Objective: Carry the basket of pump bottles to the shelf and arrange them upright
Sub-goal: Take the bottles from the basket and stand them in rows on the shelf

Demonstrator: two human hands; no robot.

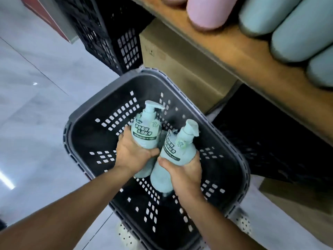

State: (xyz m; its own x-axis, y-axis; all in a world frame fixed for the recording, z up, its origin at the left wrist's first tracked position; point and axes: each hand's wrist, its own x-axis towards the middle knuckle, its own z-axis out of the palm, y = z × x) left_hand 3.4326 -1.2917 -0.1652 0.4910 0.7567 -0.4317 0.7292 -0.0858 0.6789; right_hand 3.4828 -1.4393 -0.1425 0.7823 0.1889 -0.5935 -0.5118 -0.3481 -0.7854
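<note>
Basket: head view; grey, perforated, beside the wooden shelf.
Left bottle: mint pump bottle inside the basket, its body wrapped by the left grip.
Right bottle: just beside it, pump up, clasped by the right grip.
Shelf: pink bottle and mint bottles rest on it.

Dim, bluish lt; glare on floor; edges warped, blurry.
</note>
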